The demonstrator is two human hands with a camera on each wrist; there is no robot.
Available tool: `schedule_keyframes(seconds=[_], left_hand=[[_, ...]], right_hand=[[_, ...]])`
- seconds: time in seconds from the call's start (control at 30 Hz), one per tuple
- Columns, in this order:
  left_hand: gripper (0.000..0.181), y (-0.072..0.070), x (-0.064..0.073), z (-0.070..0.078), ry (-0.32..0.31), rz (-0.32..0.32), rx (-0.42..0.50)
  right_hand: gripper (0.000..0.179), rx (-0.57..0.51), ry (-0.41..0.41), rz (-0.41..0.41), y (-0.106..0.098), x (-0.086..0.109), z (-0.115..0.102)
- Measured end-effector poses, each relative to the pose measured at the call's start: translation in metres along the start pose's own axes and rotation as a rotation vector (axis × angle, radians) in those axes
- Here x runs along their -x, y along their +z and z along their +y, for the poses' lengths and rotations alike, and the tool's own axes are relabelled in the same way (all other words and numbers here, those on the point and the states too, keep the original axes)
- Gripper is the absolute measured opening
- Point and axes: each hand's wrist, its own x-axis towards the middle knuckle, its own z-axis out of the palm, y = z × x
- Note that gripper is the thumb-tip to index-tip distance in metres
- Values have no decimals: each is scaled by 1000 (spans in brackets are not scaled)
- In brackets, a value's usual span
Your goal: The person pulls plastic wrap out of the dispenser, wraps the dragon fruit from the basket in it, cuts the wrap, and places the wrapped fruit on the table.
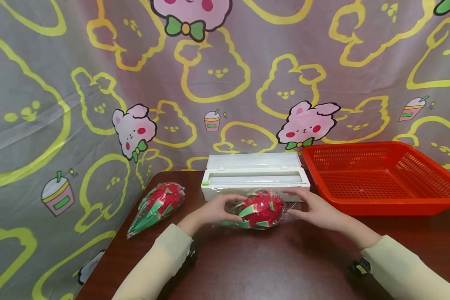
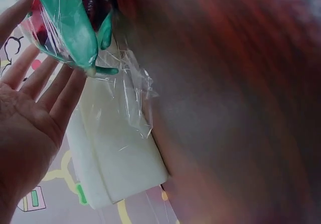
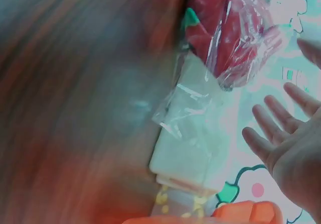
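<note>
A red dragon fruit with green scales lies on the table in clear plastic film, its loose film ends sticking out at both sides. At its left end is my left hand, thumb and fingers spread on either side; in the left wrist view its extended fingers reach the green scales and film. My right hand is held to the right of the fruit with fingers spread and nothing gripped. In the right wrist view, a gap shows between that hand and the wrapped fruit.
A white cling film dispenser with its lid raised stands just behind the fruit. Another wrapped dragon fruit lies at the table's left. A red plastic basket sits at the right. Patterned cloth hangs behind.
</note>
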Motion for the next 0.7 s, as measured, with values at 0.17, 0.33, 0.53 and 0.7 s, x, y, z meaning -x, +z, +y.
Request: schedule_keyframes(seconds=[0.17, 0.33, 0.53, 0.7], left_hand=[[61, 1, 4, -1, 35, 15, -10], [67, 2, 9, -7, 29, 21, 12], [60, 3, 11, -12, 21, 24, 21], [59, 3, 10, -11, 2, 28, 9]], right_hand=[[76, 22, -100, -41, 6, -12, -6], [81, 34, -120, -88, 14, -23, -7], [74, 72, -68, -97, 20, -29, -7], [70, 99, -58, -97, 20, -31, -8]])
